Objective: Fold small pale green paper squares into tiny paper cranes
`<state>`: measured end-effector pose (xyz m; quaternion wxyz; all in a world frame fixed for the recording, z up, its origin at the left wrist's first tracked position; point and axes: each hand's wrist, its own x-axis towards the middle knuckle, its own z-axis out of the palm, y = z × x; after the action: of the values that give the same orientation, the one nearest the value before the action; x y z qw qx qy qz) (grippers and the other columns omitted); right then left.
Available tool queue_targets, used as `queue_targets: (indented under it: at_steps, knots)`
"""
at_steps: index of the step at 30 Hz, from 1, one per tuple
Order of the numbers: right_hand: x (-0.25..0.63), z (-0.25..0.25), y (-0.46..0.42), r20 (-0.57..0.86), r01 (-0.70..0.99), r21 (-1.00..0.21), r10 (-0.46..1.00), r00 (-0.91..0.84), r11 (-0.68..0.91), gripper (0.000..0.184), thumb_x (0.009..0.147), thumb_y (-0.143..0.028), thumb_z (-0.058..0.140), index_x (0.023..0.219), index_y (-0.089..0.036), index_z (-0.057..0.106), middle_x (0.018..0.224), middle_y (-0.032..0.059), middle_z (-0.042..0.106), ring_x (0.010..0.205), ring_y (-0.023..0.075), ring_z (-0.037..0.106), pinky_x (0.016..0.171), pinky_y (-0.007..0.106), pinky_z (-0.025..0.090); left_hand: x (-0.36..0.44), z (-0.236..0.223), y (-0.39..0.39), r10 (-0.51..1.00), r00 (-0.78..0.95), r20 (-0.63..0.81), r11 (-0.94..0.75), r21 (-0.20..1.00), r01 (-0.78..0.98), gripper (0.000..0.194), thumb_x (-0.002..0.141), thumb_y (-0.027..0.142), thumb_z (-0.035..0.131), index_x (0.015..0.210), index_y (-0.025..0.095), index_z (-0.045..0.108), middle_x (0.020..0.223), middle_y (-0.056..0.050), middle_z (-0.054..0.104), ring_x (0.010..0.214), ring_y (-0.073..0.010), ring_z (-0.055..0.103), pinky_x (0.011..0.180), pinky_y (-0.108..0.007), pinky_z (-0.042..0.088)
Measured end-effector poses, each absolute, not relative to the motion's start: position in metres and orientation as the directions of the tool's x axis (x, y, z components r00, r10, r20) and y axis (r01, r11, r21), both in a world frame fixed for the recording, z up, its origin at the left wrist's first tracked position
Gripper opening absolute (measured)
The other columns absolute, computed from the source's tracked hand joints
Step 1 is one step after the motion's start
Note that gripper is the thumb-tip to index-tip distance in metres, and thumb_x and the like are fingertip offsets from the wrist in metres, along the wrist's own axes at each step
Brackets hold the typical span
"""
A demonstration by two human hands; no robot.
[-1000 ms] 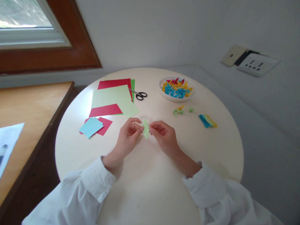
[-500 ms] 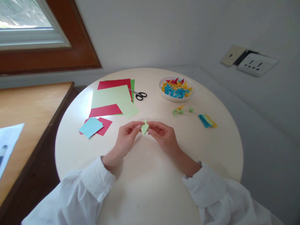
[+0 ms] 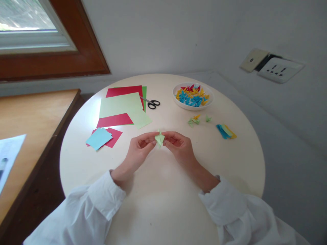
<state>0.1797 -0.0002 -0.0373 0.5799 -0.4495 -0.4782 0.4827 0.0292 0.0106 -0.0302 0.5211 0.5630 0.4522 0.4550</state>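
A small light green origami crane (image 3: 159,139) is held above the middle of the round table, pinched from both sides. My left hand (image 3: 140,147) grips its left side between thumb and fingers. On the other side, my right hand (image 3: 180,148) pinches it the same way, and the fingertips of both hands nearly meet behind it. Farther right, a few small folded pieces in green (image 3: 194,121) and one in yellow (image 3: 196,116) lie on the table, with another green one (image 3: 208,119) beside them.
A white bowl (image 3: 176,100) of red, yellow and blue paper cranes stands at the back right. Black-handled scissors (image 3: 152,104) rest by coloured sheets (image 3: 120,103). Blue and red paper squares (image 3: 99,139) lie left; folded strips (image 3: 226,131) lie right. A wooden desk (image 3: 38,112) stands left of the white table (image 3: 158,211).
The crane has shifted slightly right and turned, so its body now looks wider and more spread. My two hands have moved a little to the right with it.
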Motion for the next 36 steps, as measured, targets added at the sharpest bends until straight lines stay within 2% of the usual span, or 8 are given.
queue_targets:
  at_steps: [2, 7, 10, 13, 17, 23, 30, 36]
  knots:
    - [0.18, -0.037, 0.0, 0.121, -0.112, -0.985, 0.989, 0.084, 0.13, 0.014, 0.065, -0.028, 0.07, 0.076, -0.02, 0.068, 0.077, 0.0022, 0.07, 0.073, 0.0151, 0.064, 0.069, 0.03, 0.053, 0.03, -0.028, 0.01, 0.981, 0.19, 0.03, -0.036, 0.999, 0.029, 0.027, 0.07, 0.024, 0.066, 0.095, 0.018, 0.07, 0.068, -0.002, 0.068, 0.059, -0.0118, 0.057, 0.053, -0.022, 0.044]
    - [0.178, -0.035, -0.001, 0.13, -0.111, -0.984, 0.987, 0.091, 0.14, 0.012, 0.066, -0.03, 0.07, 0.071, -0.02, 0.067, 0.074, 0.0025, 0.07, 0.07, 0.0153, 0.064, 0.067, 0.03, 0.053, 0.032, -0.024, 0.011, 0.976, 0.213, 0.039, -0.049, 0.998, 0.045, 0.021, 0.072, 0.031, 0.067, 0.087, 0.016, 0.071, 0.087, -0.007, 0.072, 0.076, -0.017, 0.063, 0.068, -0.026, 0.049]
    - [0.176, -0.035, -0.002, 0.128, -0.114, -0.984, 0.987, 0.097, 0.138, 0.011, 0.066, -0.029, 0.07, 0.071, -0.019, 0.067, 0.072, 0.0019, 0.07, 0.067, 0.0146, 0.063, 0.065, 0.03, 0.053, 0.032, -0.026, 0.012, 0.982, 0.182, 0.05, -0.066, 0.994, 0.085, 0.018, 0.073, 0.031, 0.066, 0.08, 0.016, 0.071, 0.08, -0.006, 0.07, 0.072, -0.0157, 0.061, 0.065, -0.026, 0.048]
    - [0.176, -0.037, -0.002, 0.121, -0.114, -0.985, 0.988, 0.092, 0.131, 0.011, 0.066, -0.028, 0.069, 0.073, -0.019, 0.067, 0.074, 0.002, 0.07, 0.069, 0.0147, 0.063, 0.067, 0.03, 0.052, 0.031, -0.029, 0.013, 0.984, 0.138, 0.116, -0.131, 0.986, 0.102, 0.014, 0.072, 0.029, 0.066, 0.074, 0.016, 0.07, 0.075, -0.004, 0.067, 0.069, -0.0144, 0.059, 0.064, -0.025, 0.046]
    - [0.177, -0.041, 0.0, 0.139, -0.058, -0.988, 0.988, 0.071, 0.144, 0.012, 0.07, -0.028, 0.067, 0.079, -0.019, 0.068, 0.081, 0.0035, 0.068, 0.074, 0.0147, 0.062, 0.066, 0.028, 0.05, 0.031, -0.032, 0.015, 0.969, 0.126, 0.212, -0.224, 0.971, 0.088, 0.009, 0.072, 0.027, 0.067, 0.072, 0.019, 0.07, 0.081, -0.004, 0.066, 0.075, -0.0146, 0.059, 0.067, -0.025, 0.046]
    - [0.179, -0.045, 0.002, 0.235, 0.092, -0.969, 0.969, 0.08, 0.227, 0.007, 0.071, -0.025, 0.065, 0.072, -0.018, 0.065, 0.08, 0.0033, 0.063, 0.074, 0.0137, 0.058, 0.061, 0.025, 0.045, 0.032, -0.032, 0.015, 0.982, 0.142, 0.121, -0.143, 0.977, 0.156, 0.014, 0.073, 0.027, 0.063, 0.074, 0.015, 0.069, 0.076, -0.005, 0.071, 0.071, -0.0162, 0.061, 0.068, -0.026, 0.046]
    - [0.178, -0.042, 0.0, 0.206, 0.104, -0.974, 0.977, 0.054, 0.2, 0.01, 0.071, -0.026, 0.063, 0.067, -0.017, 0.062, 0.071, 0.0013, 0.06, 0.067, 0.0125, 0.055, 0.06, 0.025, 0.043, 0.033, -0.032, 0.013, 0.987, 0.131, 0.089, -0.111, 0.978, 0.175, 0.019, 0.072, 0.033, 0.064, 0.071, 0.014, 0.068, 0.071, -0.005, 0.069, 0.065, -0.0145, 0.058, 0.061, -0.024, 0.044]
    - [0.179, -0.041, 0.0, 0.179, 0.063, -0.983, 0.981, 0.075, 0.174, 0.011, 0.07, -0.026, 0.064, 0.063, -0.017, 0.061, 0.066, -0.0004, 0.057, 0.064, 0.0116, 0.053, 0.059, 0.024, 0.043, 0.033, -0.029, 0.011, 0.974, 0.226, -0.007, -0.024, 0.991, 0.133, 0.027, 0.071, 0.04, 0.065, 0.072, 0.013, 0.067, 0.067, -0.002, 0.064, 0.057, -0.0099, 0.051, 0.051, -0.021, 0.038]
